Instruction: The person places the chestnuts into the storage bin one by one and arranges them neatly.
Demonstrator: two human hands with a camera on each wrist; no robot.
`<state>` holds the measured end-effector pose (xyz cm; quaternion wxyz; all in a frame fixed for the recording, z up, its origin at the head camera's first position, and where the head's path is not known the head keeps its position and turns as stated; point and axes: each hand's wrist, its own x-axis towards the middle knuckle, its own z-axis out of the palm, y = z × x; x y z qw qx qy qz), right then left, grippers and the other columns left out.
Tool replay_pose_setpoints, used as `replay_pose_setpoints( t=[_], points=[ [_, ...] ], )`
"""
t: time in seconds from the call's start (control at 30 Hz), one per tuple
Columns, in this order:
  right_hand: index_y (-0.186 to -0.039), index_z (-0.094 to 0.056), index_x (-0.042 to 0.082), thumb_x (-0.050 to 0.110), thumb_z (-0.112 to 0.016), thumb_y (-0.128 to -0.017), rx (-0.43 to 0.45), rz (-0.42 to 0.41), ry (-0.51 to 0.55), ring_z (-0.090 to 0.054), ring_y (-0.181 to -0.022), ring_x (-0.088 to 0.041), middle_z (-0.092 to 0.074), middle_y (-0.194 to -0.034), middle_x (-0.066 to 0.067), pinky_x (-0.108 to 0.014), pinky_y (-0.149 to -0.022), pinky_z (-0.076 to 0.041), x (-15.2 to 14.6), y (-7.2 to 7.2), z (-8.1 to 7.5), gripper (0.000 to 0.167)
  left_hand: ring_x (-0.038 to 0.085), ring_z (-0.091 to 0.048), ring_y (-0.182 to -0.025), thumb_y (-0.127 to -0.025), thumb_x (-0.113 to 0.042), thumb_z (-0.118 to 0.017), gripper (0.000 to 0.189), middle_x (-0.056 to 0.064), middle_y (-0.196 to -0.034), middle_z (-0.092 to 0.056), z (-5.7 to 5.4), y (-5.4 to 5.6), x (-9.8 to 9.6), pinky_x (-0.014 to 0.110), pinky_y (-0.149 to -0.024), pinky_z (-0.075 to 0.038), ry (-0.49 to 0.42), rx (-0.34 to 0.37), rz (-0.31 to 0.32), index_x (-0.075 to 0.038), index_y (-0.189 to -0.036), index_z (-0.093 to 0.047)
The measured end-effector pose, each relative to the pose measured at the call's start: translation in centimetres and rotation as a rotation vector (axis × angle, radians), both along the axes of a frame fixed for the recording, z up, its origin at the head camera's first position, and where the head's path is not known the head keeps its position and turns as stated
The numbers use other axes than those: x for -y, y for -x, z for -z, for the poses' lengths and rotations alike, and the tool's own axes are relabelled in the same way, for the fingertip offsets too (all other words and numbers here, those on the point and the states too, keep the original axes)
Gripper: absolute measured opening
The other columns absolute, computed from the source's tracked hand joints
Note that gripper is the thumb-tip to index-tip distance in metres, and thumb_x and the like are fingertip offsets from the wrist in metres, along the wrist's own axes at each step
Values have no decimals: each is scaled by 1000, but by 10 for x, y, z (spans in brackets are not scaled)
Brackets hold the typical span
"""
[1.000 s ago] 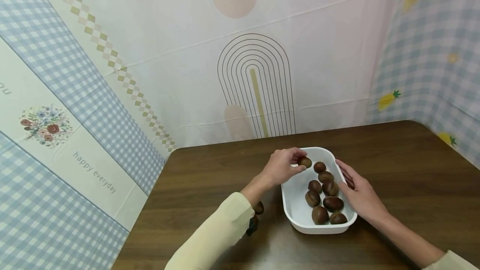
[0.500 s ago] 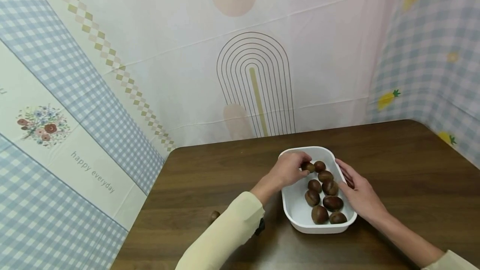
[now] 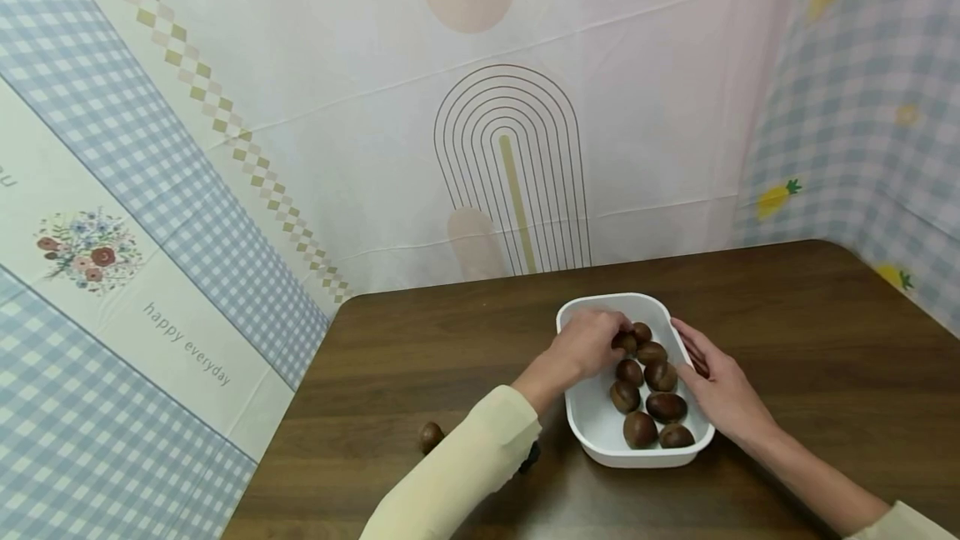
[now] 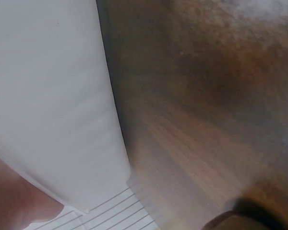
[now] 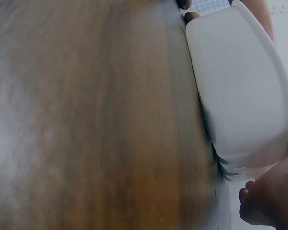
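A white, deep rectangular container (image 3: 637,458) stands on the table, with several brown oval fruits (image 3: 666,407) lying in it, mostly along its right half. Inside its far end, my left hand (image 3: 588,342) pinches another brown oval fruit (image 3: 624,345), low beside the others and partly hidden by the fingers. My right hand (image 3: 716,386) grips the container's right side, thumb at the rim and fingers along the outer wall. The right wrist view shows this hand (image 5: 273,196) against the container's outside wall (image 5: 245,86). In the left wrist view, my left hand (image 4: 19,201) reaches over the rim.
One more brown fruit (image 3: 431,437) lies on the dark wooden table (image 3: 420,357), beside my left sleeve (image 3: 465,461). Something black shows under that sleeve near the wrist. Patterned cloth (image 3: 360,148) hangs behind the table and along both sides.
My left hand has moved right and down into the container, lowering its fruit beside the others. The sleeve has shifted, so the table fruit shows left of it. My right hand has stayed put.
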<state>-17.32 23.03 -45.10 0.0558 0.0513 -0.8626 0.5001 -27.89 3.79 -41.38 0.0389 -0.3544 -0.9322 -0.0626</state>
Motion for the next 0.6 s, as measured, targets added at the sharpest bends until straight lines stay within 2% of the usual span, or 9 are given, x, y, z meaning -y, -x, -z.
replay_pose_setpoints(
  t=[0.23,0.37,0.6],
  points=[
    [-167,-25,11,12,-48,-111,-1,0,5,-40,-148,-47,-36,-164,-29,5,-89,-31,0,0,-1,61,3,-67,-113,-95,-23,-78,34,-12,-123,-74,0,0,2,18,-98,-52,0,31,18,-24,-128,-71],
    [-167,-25,11,12,-49,-111,0,-2,10,-40,-148,-47,-36,-164,-29,5,-89,-31,1,1,-1,61,2,-67,-112,-95,-23,-78,34,-11,-123,-75,-1,1,4,16,-98,-51,-30,50,36,-22,-128,-70],
    [-167,-25,11,12,-48,-111,6,3,10,-40,-149,-47,-36,-164,-28,5,-88,-32,0,0,-1,61,1,-69,-105,-97,-27,-77,29,-9,-118,-77,-1,4,5,10,-89,-50,-102,80,48,-20,-125,-72]
  ],
)
